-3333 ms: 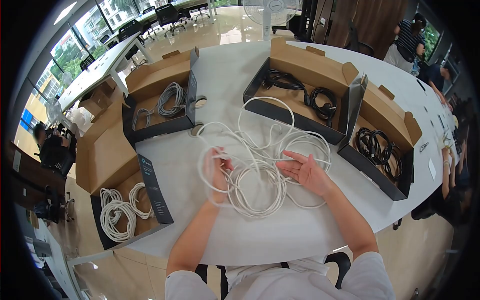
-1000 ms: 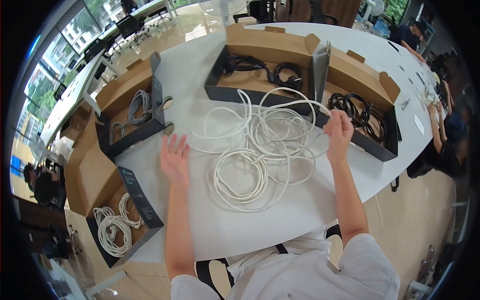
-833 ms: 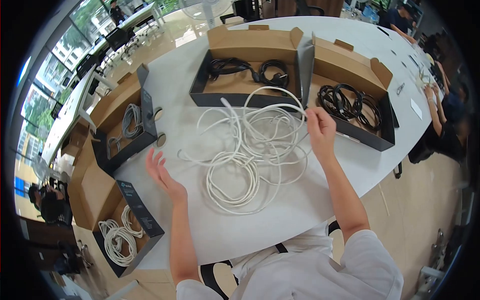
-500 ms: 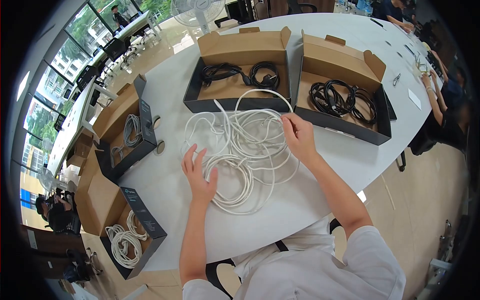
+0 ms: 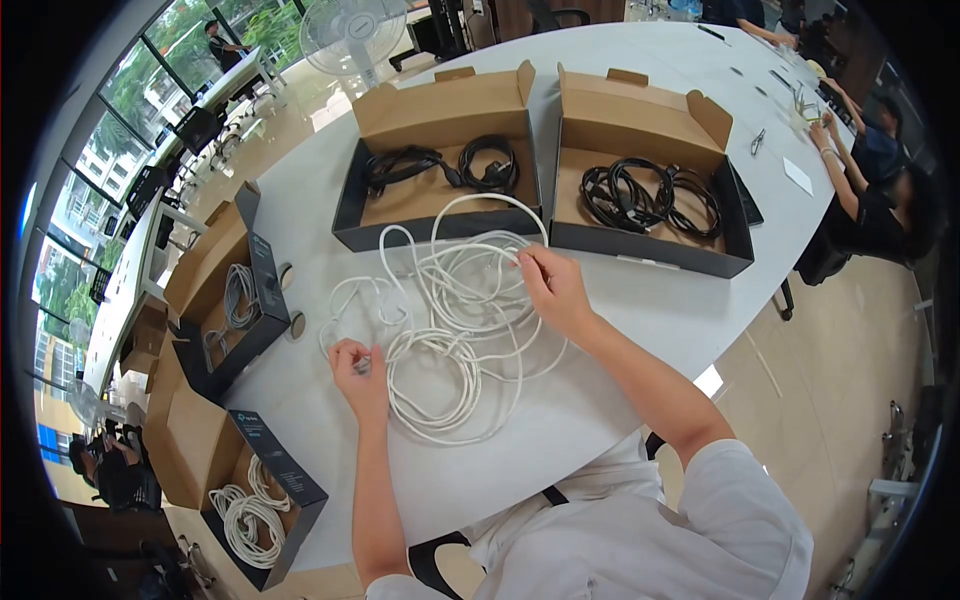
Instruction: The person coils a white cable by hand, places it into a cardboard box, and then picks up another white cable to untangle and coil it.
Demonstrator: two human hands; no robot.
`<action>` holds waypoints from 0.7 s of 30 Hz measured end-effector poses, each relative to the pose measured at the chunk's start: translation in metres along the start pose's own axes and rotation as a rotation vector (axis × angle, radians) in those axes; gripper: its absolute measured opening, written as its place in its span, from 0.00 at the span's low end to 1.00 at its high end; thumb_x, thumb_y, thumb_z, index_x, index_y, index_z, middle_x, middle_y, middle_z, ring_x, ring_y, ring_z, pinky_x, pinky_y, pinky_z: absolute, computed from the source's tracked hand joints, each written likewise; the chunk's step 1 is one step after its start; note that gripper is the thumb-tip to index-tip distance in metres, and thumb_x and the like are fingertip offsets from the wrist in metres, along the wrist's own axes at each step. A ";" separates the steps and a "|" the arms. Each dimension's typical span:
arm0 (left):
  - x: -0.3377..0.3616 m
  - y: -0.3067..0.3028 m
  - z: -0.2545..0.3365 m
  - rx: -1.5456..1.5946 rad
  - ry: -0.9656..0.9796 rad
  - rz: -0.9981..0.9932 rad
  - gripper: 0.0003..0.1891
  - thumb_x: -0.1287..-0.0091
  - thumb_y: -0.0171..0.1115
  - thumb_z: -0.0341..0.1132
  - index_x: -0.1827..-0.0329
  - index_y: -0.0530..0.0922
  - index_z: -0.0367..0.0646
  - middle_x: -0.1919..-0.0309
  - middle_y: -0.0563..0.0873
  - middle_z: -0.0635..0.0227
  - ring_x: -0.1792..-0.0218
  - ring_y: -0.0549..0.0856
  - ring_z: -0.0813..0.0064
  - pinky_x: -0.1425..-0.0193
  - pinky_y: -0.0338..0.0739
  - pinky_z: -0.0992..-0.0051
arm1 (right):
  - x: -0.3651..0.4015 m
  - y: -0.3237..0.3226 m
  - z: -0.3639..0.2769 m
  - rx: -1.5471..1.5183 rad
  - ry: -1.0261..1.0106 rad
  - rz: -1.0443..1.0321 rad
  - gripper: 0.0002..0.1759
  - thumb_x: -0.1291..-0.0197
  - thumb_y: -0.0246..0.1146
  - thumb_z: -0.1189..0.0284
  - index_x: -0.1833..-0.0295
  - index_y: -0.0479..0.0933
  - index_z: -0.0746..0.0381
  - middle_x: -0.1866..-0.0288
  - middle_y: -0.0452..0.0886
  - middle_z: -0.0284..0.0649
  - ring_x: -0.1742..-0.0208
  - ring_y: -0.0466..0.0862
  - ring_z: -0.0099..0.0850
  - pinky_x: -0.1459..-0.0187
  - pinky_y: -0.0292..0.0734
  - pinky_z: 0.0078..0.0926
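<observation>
A loose tangle of white cable [image 5: 480, 290] lies on the table in front of me, with a rounder coil at its near side. My right hand [image 5: 556, 290] pinches a strand at the tangle's right edge, fingers closed. At the left, my left hand [image 5: 358, 378] is closed in a pinch where a thin white strand curves down to it. Something small and greyish, perhaps the cable's end, shows between those fingers. One tall loop of the cable arches up against the front of the black boxes.
Two open boxes with black cables, a left box [image 5: 440, 215] and a right box [image 5: 655, 250], stand behind the tangle. At the left are a box with grey cable [image 5: 240, 297] and a box with white cable [image 5: 250, 520]. People sit at the table's far right.
My left hand has gone from spread fingers above the cable to a closed pinch at its left edge. My right hand keeps its pinch. The whole view has shifted slightly.
</observation>
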State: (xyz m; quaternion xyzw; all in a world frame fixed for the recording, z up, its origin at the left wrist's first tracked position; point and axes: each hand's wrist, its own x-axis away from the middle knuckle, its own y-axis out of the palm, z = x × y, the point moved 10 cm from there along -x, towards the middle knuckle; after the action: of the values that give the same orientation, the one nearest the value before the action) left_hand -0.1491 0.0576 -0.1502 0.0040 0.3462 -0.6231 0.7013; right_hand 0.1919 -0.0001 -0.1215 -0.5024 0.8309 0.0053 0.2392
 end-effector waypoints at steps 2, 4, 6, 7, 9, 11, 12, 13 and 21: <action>0.000 -0.002 0.000 0.014 -0.015 0.009 0.09 0.44 0.64 0.21 0.70 0.70 0.39 0.63 0.72 0.67 0.61 0.71 0.72 0.54 0.67 0.75 | -0.002 0.003 -0.001 0.008 -0.013 0.002 0.10 0.33 0.56 0.73 0.62 0.79 0.67 0.82 0.71 0.42 0.83 0.67 0.25 0.78 0.63 0.26; 0.000 -0.003 0.002 0.021 -0.020 0.010 0.09 0.44 0.64 0.21 0.70 0.70 0.39 0.63 0.72 0.67 0.61 0.71 0.72 0.54 0.67 0.75 | -0.001 0.005 0.000 0.014 -0.034 0.014 0.10 0.33 0.56 0.73 0.61 0.79 0.67 0.83 0.71 0.41 0.83 0.66 0.24 0.78 0.63 0.26; 0.000 -0.004 0.001 0.031 -0.034 0.000 0.09 0.44 0.63 0.20 0.70 0.70 0.40 0.63 0.73 0.66 0.61 0.72 0.72 0.54 0.67 0.75 | 0.000 0.008 0.008 -0.029 0.015 -0.020 0.10 0.32 0.55 0.73 0.61 0.80 0.67 0.83 0.71 0.41 0.83 0.66 0.24 0.78 0.62 0.25; 0.000 -0.004 -0.001 0.040 -0.045 -0.011 0.09 0.44 0.62 0.20 0.69 0.70 0.39 0.62 0.73 0.66 0.61 0.72 0.72 0.54 0.67 0.75 | 0.001 0.011 0.013 -0.048 0.046 -0.034 0.11 0.32 0.54 0.73 0.61 0.80 0.67 0.83 0.71 0.40 0.83 0.66 0.23 0.78 0.62 0.24; 0.002 -0.002 -0.005 0.083 -0.078 -0.017 0.09 0.44 0.62 0.20 0.69 0.70 0.39 0.61 0.73 0.65 0.60 0.72 0.72 0.53 0.68 0.75 | 0.005 0.016 0.010 -0.040 0.023 -0.088 0.13 0.31 0.53 0.71 0.60 0.80 0.66 0.82 0.72 0.40 0.82 0.68 0.26 0.77 0.63 0.25; 0.003 -0.005 -0.009 0.142 -0.120 -0.010 0.09 0.44 0.61 0.19 0.68 0.70 0.39 0.60 0.73 0.65 0.59 0.73 0.71 0.52 0.68 0.76 | 0.012 0.025 0.003 -0.017 -0.027 -0.152 0.15 0.30 0.51 0.69 0.60 0.81 0.65 0.81 0.73 0.40 0.81 0.71 0.29 0.76 0.65 0.27; 0.003 -0.005 -0.010 0.144 -0.126 -0.007 0.09 0.44 0.61 0.19 0.67 0.70 0.39 0.60 0.73 0.64 0.59 0.73 0.71 0.52 0.69 0.76 | 0.013 0.030 -0.001 0.004 -0.076 -0.187 0.16 0.30 0.49 0.68 0.60 0.81 0.64 0.81 0.74 0.40 0.81 0.72 0.31 0.76 0.66 0.29; 0.003 -0.006 -0.011 0.149 -0.131 -0.004 0.09 0.44 0.60 0.18 0.67 0.70 0.39 0.60 0.74 0.63 0.58 0.74 0.71 0.52 0.69 0.76 | 0.015 0.034 -0.003 0.026 -0.127 -0.221 0.17 0.30 0.48 0.67 0.59 0.82 0.64 0.80 0.75 0.40 0.80 0.73 0.33 0.76 0.68 0.30; 0.003 -0.002 -0.026 0.144 -0.242 -0.040 0.09 0.45 0.56 0.15 0.67 0.71 0.40 0.60 0.74 0.61 0.58 0.74 0.68 0.51 0.69 0.75 | 0.036 0.068 -0.016 0.061 -0.426 -0.494 0.13 0.45 0.58 0.68 0.59 0.82 0.64 0.82 0.73 0.36 0.81 0.71 0.35 0.79 0.67 0.31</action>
State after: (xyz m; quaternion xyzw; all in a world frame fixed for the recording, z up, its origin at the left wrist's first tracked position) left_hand -0.1632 0.0661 -0.1702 -0.0276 0.2135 -0.6560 0.7234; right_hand 0.1153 -0.0001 -0.1373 -0.6689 0.6150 0.0275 0.4167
